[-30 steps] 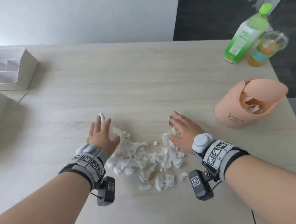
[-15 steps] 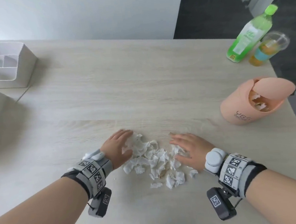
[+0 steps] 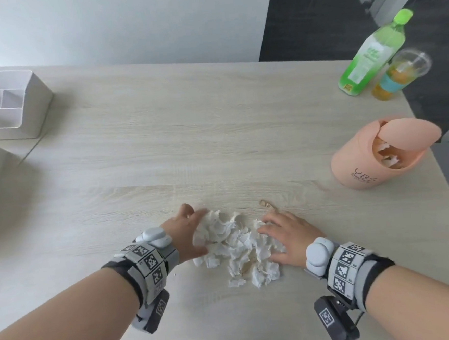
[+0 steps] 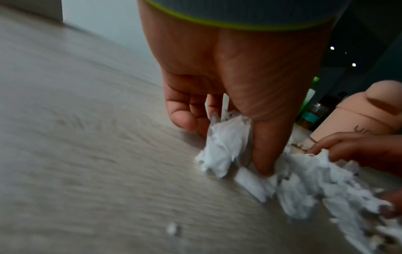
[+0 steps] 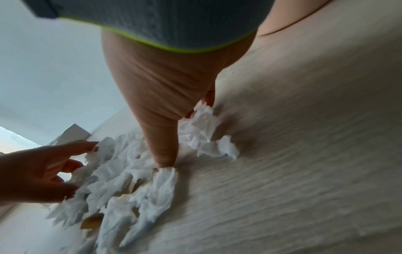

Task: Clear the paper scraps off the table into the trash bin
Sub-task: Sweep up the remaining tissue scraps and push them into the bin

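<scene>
Partly done, by the look of it: some white shreds already lie inside the peach trash bin (image 3: pixel 361 165) at the far right of the table (image 3: pixel 189 135), its swing lid tipped open, but most paper scraps (image 3: pixel 236 246) sit in a loose heap near the table's near edge. Left hand (image 3: pixel 186 231) and right hand (image 3: pixel 289 237) flank the heap, fingers spread and relaxed, pressing against it from either side, grasping nothing firmly. Its long axis seems to run far-left to near-right, though the outline is ragged
</scene>
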The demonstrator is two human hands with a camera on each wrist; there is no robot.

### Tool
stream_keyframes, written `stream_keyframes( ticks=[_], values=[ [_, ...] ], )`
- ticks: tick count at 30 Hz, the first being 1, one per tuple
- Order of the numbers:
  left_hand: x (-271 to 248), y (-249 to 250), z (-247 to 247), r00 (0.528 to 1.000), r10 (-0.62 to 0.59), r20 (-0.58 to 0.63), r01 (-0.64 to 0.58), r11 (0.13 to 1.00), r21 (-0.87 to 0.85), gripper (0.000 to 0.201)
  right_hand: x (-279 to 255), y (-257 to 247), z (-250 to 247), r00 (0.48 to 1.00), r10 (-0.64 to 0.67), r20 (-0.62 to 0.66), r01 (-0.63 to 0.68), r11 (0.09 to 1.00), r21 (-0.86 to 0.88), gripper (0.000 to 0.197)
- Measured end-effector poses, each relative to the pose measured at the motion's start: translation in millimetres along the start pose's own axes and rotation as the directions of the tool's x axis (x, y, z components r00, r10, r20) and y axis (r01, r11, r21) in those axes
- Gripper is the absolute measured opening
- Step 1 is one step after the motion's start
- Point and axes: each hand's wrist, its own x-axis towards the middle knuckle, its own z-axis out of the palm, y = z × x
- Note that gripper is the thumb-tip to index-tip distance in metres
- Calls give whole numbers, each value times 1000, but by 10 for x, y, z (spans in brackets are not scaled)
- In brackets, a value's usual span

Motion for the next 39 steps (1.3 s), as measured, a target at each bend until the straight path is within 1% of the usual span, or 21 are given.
stream_keyframes(
  ticks=[2,4,6,7,9,12,14,16,17,19,22,25,27,29,31,32,34,35,37,39],
  values=[
    [-37,34,16,1000,28,0,-27,999,-40,103,-18,-12,-28,999,-36,-10,36,999,-39,69],
    [-86,-8,-60,999,38,-28,-39,998,-41,102,-72,62,-75,998,-32,-50,29,998,-62,75],
    [-117,-123,-159,994,71,-80,-69,997,30,92,-129,182,-113,999,17,-51,-20,998,-60,84],
    [-129,-179,-207,991,99,-89,-92,993,80,87,-147,250,-121,999,41,-24,-43,996,-76,90],
    [-145,-242,-278,989,147,-31,-140,976,164,82,-181,343,-107,998,59,37,-54,990,-132,97],
    [-178,-156,-275,971,216,97,-234,941,245,84,-197,311,-37,997,22,78,-7,982,-188,102],
    [-216,-22,-167,962,235,143,-266,926,268,92,-185,198,23,994,3,111,20,979,-204,106],
    [-255,156,-28,964,220,150,-252,935,251,103,-165,77,79,992,-10,126,36,978,-204,105],
    [-268,251,37,967,207,146,-237,942,236,105,-149,15,98,993,-20,118,43,981,-191,99],
    [-263,427,151,973,186,136,-211,958,196,99,-119,-85,132,997,-41,70,50,989,-141,83],
    [-212,624,254,985,141,99,-154,979,131,76,-50,-193,138,998,-57,-19,56,995,-84,59],
    [-107,782,272,991,110,72,-114,992,54,48,45,-226,166,995,-59,-82,59,998,-10,43],
    [-18,888,242,993,100,65,-100,995,-6,37,97,-238,164,994,-26,-109,35,996,87,32],
    [52,981,185,996,70,54,-64,992,-104,31,124,-266,123,990,34,-139,0,970,242,23],
    [108,1071,116,999,26,32,-18,973,-230,32,108,-268,17,975,136,-177,-52,911,409,11],
    [130,1114,76,1000,5,15,0,956,-294,35,87,-252,-42,961,203,-187,-94,877,470,10],
    [163,1200,-6,999,-14,-41,-4,910,-415,42,13,-198,-159,931,314,-186,-168,821,546,13],
    [172,1246,-56,998,-11,-69,-22,884,-467,47,-27,-165,-204,916,349,-197,-182,800,572,15],
    [214,1371,-161,994,18,-109,-75,839,-539,59,-128,-87,-298,889,399,-227,-180,759,626,22],
    [251,1467,-257,994,32,-106,-89,803,-589,63,-176,-47,-396,872,426,-241,-162,715,680,27]
  ],
)
